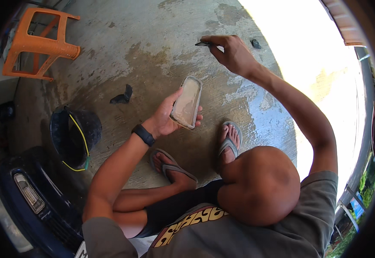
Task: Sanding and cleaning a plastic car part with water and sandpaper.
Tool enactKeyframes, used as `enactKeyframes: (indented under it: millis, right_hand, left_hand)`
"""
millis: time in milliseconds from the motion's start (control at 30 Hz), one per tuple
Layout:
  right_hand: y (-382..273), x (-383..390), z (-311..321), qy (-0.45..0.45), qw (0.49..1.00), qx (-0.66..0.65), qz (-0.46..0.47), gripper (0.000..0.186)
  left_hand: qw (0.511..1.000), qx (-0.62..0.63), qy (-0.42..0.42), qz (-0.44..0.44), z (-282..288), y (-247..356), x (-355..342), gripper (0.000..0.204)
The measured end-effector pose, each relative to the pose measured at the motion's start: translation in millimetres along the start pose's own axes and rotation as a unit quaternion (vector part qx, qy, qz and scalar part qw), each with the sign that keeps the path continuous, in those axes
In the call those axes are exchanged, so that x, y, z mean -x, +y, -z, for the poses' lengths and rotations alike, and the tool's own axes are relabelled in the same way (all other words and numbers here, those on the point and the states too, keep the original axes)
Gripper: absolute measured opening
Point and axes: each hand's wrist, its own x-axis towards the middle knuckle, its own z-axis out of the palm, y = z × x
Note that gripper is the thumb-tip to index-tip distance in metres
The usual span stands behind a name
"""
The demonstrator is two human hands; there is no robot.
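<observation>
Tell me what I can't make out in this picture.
All in the head view:
Dark piece: partly hidden by the right hand.
Underside of the tray: faces away, left hand beneath.
Inside of the black bucket: too dark to read.
Car: cut off by the fisheye's dark rim.

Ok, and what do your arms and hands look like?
Short grey sleeves leave both forearms bare. The left hand has a black watch-like band at its wrist; the right hand wears nothing at its wrist. Neither wears a glove.
</observation>
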Motion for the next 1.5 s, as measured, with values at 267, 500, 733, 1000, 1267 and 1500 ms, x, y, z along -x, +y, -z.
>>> enactKeyframes:
  millis: [267,500,733,1000,1267,1500]
  right_hand:
    - [-3.5,159.6,-154.1,-0.033,0.999,-0.028,-0.010,0.042]
    - [-17.2,151.6,-152.5,-0.092,0.993,-0.056,-0.056,0.049]
    - [9.2,144.4,-146.2,-0.082,0.994,0.018,-0.065,0.047]
    - [-5.2,129.4,-102.3,-0.175,0.966,-0.132,-0.135,0.035]
    - [47.2,92.2,-91.5,0.075,0.723,-0.603,-0.329,0.029]
    - [35.8,57.0,-143.1,-0.008,0.772,-0.563,-0.296,0.031]
  left_hand:
    - [0.938,0.331,-0.012,-0.098,20.8,-106.4,-36.8,0.068]
    - [0.902,0.375,0.062,-0.206,-3.6,-122.9,-34.9,0.066]
    - [0.928,0.281,0.151,-0.195,-32.4,-119.5,-57.6,0.056]
    - [0.899,0.345,0.118,-0.244,-43.5,-120.1,-57.8,0.055]
    - [0.662,-0.288,0.504,-0.474,-43.1,-10.1,88.6,0.058]
    - [0.536,-0.319,0.748,-0.229,113.9,53.9,333.7,0.077]
